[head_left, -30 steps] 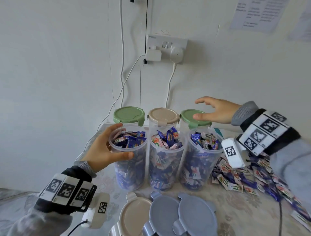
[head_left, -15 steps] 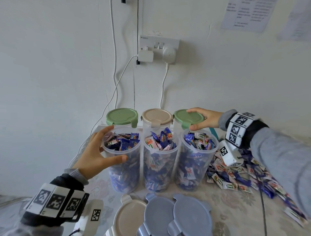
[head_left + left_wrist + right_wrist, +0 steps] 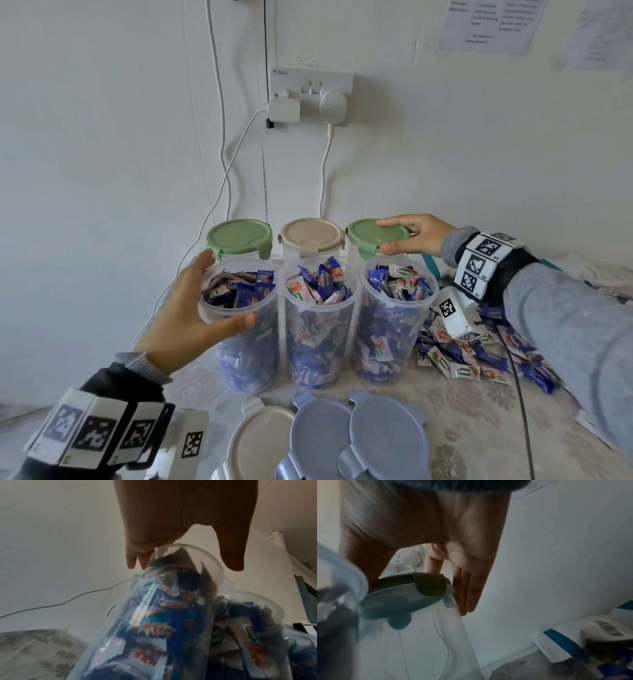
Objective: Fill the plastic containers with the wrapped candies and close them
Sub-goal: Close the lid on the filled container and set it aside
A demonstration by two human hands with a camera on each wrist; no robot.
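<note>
Three clear containers stand open in a row, full of wrapped candies: left (image 3: 246, 349), middle (image 3: 318, 342), right (image 3: 387, 342). My left hand (image 3: 227, 289) holds the left one near its rim, fingers on the far side and thumb on the near wall. In the left wrist view my left hand (image 3: 186, 563) spans that container (image 3: 154, 615). Behind stand three lidded containers. My right hand (image 3: 383, 235) grips the right green lid (image 3: 366, 233), fingers on top and thumb at its near edge. In the right wrist view my right hand (image 3: 419, 596) straddles this lid (image 3: 399, 596).
Loose lids lie at the table's front edge: one beige (image 3: 260, 445) and two blue-grey (image 3: 322, 442). A pile of candies (image 3: 462, 359) lies right of the containers. Green (image 3: 238, 236) and beige (image 3: 310, 234) lids close the other back containers. Cables hang from a wall socket (image 3: 310, 92).
My right hand came down from just above the right green lid and now grips it. My left hand stays on the left front container.
</note>
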